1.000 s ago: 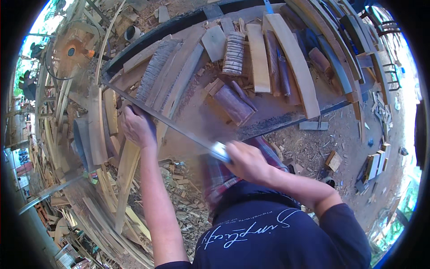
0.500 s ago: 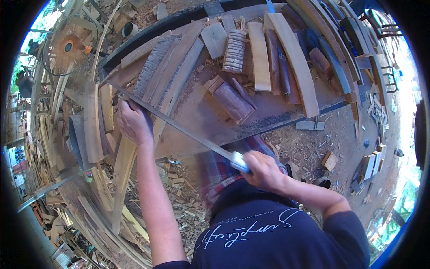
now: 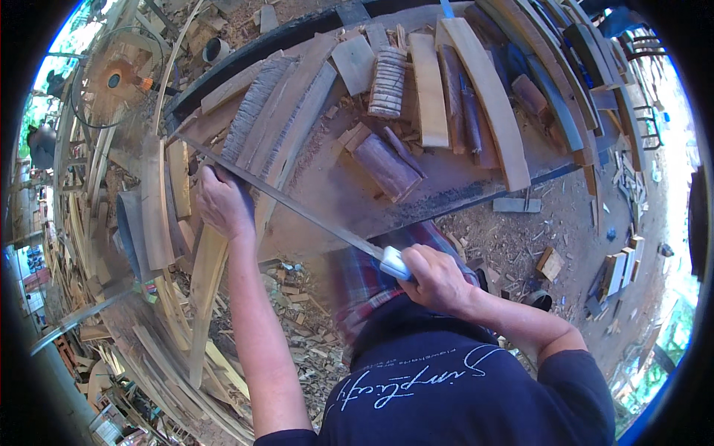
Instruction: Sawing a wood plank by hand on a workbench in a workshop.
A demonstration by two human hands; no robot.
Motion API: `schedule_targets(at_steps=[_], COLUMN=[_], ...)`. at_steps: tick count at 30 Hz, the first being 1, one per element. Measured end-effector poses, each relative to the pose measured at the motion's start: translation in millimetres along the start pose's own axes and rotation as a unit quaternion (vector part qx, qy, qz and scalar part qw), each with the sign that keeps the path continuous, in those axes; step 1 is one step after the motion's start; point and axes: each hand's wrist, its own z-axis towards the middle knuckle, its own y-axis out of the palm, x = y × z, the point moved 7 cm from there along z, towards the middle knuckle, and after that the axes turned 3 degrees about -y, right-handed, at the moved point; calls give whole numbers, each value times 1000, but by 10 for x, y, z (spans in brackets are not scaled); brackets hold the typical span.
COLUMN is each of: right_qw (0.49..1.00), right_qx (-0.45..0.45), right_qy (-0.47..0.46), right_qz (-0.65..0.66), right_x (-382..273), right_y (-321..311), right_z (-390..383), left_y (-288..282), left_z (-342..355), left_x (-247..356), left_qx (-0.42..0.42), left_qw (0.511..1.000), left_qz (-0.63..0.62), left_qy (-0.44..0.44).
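My right hand (image 3: pixel 440 281) is wrapped round the white and blue handle of a hand saw (image 3: pixel 301 210). Its long, thin blade slants away to the far left, over the end of the workbench (image 3: pixel 327 215). Close under the blade, my left hand (image 3: pixel 223 202) is closed on a long wooden board (image 3: pixel 207 279), which sticks out past the bench's near left edge. My hand covers part of the board, so the blade's contact with it is hard to make out. Beside my left hand lie rough wooden planks (image 3: pixel 279 111) on the bench.
Reddish wood blocks (image 3: pixel 383 163), a ridged wooden piece (image 3: pixel 388 82) and pale boards (image 3: pixel 487 104) lie across the bench. A round fan (image 3: pixel 114 79) stands at the far left. Wood strips (image 3: pixel 167 364) and offcuts cover the floor, with small blocks (image 3: pixel 550 264) at the right.
The saw handle and my right hand have shifted slightly forward and left, along the blade's line. My left hand stays in place on the board.
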Motion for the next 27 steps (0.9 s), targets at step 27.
schedule_targets(at_steps=[27], right_qw=[974], right_qx=[187], right_qy=[88], right_qz=[92], right_x=[635], right_y=[-707], right_z=[-1383], left_y=[-468], left_z=[-468], left_x=[-518], left_qx=[-62], left_qw=[983], left_qz=[-41], left_qy=[168])
